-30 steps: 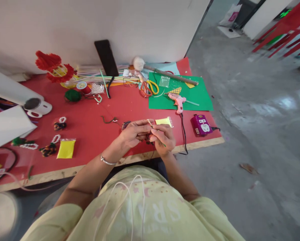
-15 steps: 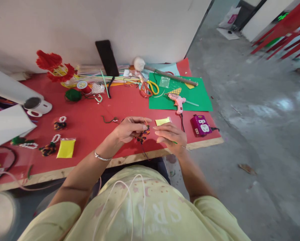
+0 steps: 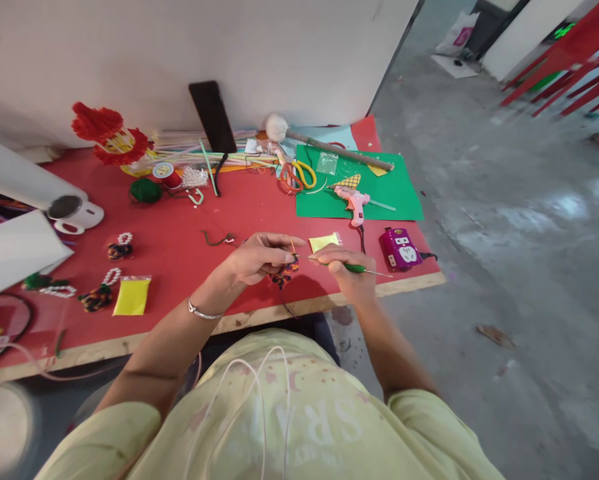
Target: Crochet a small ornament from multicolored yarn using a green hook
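Observation:
My left hand pinches a small crocheted piece of dark, orange and purple yarn, its edge between thumb and fingers. A strand of yarn stands up over the forefinger, and a loose dark end hangs below the piece. In my right hand is a crochet hook with a green grip. Its thin metal tip points left at the piece, close to its edge; whether they touch I cannot tell. Just beyond the right hand lies a yellow packet.
Near the back lie a pink glue gun on green card, scissors and a leaning phone. A purple power socket sits at the right edge. Left are beaded yarn pieces, another yellow packet and a mug.
My right hand has turned and regripped the crochet hook, so its green grip now shows and its tip points at the crocheted piece. The left hand has barely moved.

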### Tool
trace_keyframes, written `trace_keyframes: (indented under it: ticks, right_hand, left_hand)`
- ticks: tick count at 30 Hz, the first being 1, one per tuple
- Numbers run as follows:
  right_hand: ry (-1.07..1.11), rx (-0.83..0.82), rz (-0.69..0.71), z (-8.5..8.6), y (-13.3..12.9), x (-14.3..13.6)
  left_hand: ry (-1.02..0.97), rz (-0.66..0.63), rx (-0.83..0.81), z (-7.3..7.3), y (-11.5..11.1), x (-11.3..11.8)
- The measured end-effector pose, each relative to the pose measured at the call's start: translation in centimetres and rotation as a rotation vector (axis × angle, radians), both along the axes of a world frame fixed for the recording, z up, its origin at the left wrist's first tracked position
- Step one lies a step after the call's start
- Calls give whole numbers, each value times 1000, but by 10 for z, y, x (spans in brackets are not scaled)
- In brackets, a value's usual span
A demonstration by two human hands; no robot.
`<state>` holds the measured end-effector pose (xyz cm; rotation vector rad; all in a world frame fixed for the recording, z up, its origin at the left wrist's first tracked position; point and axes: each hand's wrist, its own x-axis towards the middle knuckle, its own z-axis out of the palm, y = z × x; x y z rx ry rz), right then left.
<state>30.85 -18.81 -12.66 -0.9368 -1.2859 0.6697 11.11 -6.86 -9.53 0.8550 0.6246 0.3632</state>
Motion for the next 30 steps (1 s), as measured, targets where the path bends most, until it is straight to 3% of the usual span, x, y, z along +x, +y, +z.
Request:
trace_keyframes:
  ticks: [6,16,30]
  right_hand:
    - [114,-59,-70,-16,1,-7]
    - [34,-74,-76,-15,0,0]
    - [84,-55,-70,-18,1,-7]
  left_hand:
    - [-36,-19,-9,-2,0,2]
    - [-19,-30,-27,-5,1,1]
    - [-26,-8,20,-9,-2,3]
